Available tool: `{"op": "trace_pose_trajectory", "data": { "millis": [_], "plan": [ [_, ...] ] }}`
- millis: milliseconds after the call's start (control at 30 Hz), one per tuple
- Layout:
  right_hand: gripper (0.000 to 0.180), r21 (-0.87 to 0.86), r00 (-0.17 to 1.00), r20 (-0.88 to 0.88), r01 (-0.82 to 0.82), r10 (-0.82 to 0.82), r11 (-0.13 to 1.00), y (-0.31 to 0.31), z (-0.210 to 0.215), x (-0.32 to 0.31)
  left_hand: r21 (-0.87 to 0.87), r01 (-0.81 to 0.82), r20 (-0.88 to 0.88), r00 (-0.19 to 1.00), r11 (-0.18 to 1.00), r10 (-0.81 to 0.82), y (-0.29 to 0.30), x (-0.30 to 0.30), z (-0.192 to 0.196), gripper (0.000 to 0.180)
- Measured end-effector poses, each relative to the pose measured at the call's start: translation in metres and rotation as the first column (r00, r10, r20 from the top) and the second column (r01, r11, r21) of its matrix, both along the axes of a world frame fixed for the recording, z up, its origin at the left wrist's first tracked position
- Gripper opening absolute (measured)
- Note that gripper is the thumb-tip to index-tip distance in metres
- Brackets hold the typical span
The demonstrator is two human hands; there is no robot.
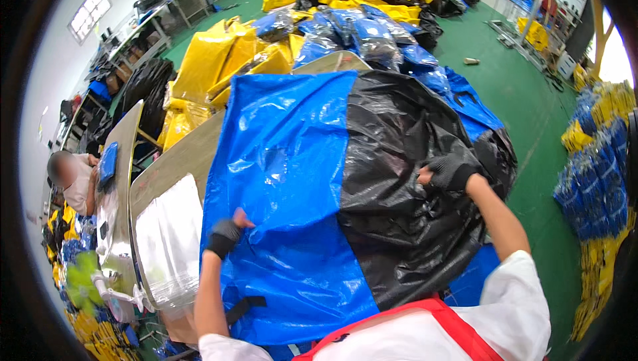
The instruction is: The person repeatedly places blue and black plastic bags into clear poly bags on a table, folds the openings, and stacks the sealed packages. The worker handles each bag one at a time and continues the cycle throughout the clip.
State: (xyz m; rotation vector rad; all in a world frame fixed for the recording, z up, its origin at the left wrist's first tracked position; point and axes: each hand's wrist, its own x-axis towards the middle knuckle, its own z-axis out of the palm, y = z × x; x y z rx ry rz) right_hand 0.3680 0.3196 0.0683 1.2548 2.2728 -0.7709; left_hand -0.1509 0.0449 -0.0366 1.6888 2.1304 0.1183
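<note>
A large sheet-like cover of shiny woven plastic (286,161), blue on the left and black on the right, lies spread and wrinkled in front of me. Both my hands wear dark fingerless gloves. My left hand (227,233) is over the lower left of the blue part, its fingertips smeared by motion, so its grip cannot be made out. On the black part, my right hand (448,173) has its fingers curled into a fold of the material. A short black strap (244,309) shows at the cover's lower left edge.
Behind the cover are piled yellow bundles (212,58) and blue bundles in clear wrap (372,35). A worktable (176,181) stands at left. Beyond it, a person (81,181) handles a blue packet (107,165). Stacked blue and yellow goods (591,191) line the right side of the green floor (531,115).
</note>
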Motion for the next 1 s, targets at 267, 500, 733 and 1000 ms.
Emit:
{"op": "trace_pose_trajectory", "data": {
  "millis": [267,500,733,1000],
  "plan": [
    [0.070,0.371,0.798,-0.319,0.602,-0.511,0.707,0.178,-0.090,0.015,0.352,-0.609,-0.118,0.724,0.710,0.680,0.237,-0.078,0.008,0.088],
    [0.045,0.593,0.892,-0.336,0.449,-0.302,0.668,0.243,-0.059,0.027,0.698,-0.584,0.275,0.753,0.414,0.598,0.255,-0.146,-0.040,0.061],
    [0.070,0.620,0.959,-0.252,0.057,0.130,0.782,0.348,-0.054,-0.126,0.751,-0.291,0.064,0.925,0.593,0.373,0.217,-0.033,-0.005,0.071],
    [0.031,0.903,0.351,-0.423,0.241,0.835,0.356,0.170,0.050,-0.195,0.338,0.264,-0.175,0.961,0.903,-0.215,0.235,0.124,-0.067,0.068]
  ]
}}
